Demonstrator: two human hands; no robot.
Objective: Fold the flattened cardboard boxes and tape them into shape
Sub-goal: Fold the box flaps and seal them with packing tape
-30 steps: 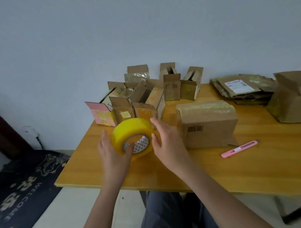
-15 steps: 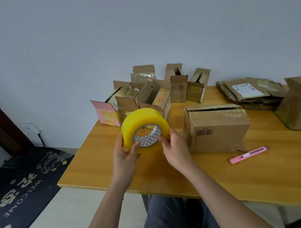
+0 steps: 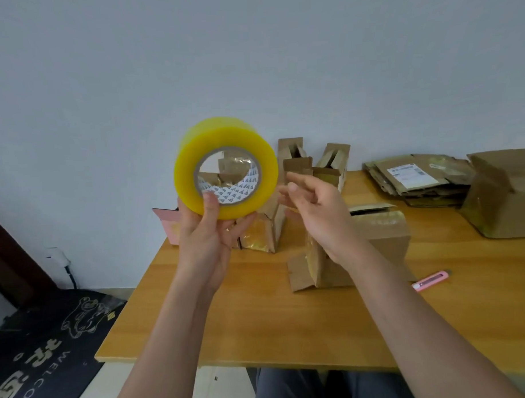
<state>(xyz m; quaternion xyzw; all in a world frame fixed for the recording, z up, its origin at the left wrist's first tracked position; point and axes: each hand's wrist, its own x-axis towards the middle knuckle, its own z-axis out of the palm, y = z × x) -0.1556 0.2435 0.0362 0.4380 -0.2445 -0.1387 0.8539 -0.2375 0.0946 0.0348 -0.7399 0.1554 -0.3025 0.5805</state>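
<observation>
While the left hand [image 3: 204,245] holds the yellow tape roll [image 3: 226,168] up in front of the wall, its thumb sits inside the core w/ fingers curled under the roll's lower edge, so that grip is closed on the roll. Right hand [image 3: 318,217] hovers just beside the roll's right side, fingers loosely bent, holding nothing visible; can't tell if a tape end is pinched. Behind the right wrist a taped cardboard box [image 3: 378,239] stands on the wooden surface [image 3: 259,324]. Several small folded boxes [image 3: 328,163] cluster near the wall, partly hidden by the hands. Flattened cardboard stack [image 3: 415,178] lies far right-rear, a larger box [image 3: 505,196] next to it. Pink utility knife [image 3: 432,280] lies right of the taped box. Dark doormat [image 3: 43,349] on the floor at left.
</observation>
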